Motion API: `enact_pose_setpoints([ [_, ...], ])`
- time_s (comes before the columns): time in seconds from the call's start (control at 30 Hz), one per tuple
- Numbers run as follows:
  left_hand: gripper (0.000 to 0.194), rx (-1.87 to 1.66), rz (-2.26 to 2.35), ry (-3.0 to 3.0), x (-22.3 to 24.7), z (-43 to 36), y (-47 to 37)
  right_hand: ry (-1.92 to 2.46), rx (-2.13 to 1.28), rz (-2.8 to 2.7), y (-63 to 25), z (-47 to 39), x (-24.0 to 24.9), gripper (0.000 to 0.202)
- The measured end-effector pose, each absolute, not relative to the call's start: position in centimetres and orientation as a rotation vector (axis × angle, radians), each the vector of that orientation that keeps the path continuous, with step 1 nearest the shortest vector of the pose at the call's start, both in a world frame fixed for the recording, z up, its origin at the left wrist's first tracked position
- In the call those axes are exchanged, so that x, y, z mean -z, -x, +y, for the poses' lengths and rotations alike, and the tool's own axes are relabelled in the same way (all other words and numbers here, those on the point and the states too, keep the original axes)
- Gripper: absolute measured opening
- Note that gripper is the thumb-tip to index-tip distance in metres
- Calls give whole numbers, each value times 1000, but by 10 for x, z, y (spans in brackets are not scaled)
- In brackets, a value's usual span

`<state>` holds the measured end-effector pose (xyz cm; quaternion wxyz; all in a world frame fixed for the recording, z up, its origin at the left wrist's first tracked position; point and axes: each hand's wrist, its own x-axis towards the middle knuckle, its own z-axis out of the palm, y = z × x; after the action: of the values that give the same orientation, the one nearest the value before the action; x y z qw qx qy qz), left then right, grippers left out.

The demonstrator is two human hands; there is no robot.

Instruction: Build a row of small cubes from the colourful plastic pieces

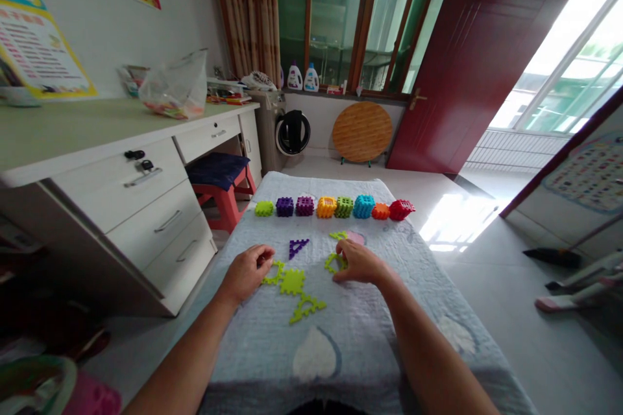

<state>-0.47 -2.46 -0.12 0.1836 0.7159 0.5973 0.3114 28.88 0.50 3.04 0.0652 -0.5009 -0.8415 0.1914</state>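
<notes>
My left hand (247, 273) is closed, its fingers curled at the left edge of a lime green toothed frame piece (279, 270). That piece meets a solid lime square (293, 281), and a lime triangle (306, 306) touches the square's lower right. To the right, my right hand (361, 263) has its thumb and fingers closed on another lime toothed frame piece (333, 264), partly hidden by the fingers. Just beyond that hand lies a small lime piece (337, 235). A purple triangle (298, 247) sits flat between the hands.
Along the far side of the cloth-covered table (360, 350) stands a row of coloured blocks, including a yellow one (326, 207), a blue one (364, 206) and a red one (401, 209). A red stool (224, 191) and a white desk (146, 188) are at left.
</notes>
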Motion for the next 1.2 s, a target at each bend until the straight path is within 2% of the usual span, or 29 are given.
enact_pose_setpoints([
  [0.23, 19, -891, 1681, -2010, 0, -25, 5, 1357, -555, -2441, -292, 6, -18, 39],
  [0.73, 18, -912, 1683, -2020, 2, -25, 5, 944, -531, -2433, -228, -19, -30, 47],
  [1.03, 18, -1009, 1695, -2041, 0, -25, 4, 1054, -403, -2598, -207, -25, -16, 60],
  [1.2, 21, -1074, 1704, -2012, 0, -24, 7, 1108, -383, -2560, -203, -27, -13, 48],
])
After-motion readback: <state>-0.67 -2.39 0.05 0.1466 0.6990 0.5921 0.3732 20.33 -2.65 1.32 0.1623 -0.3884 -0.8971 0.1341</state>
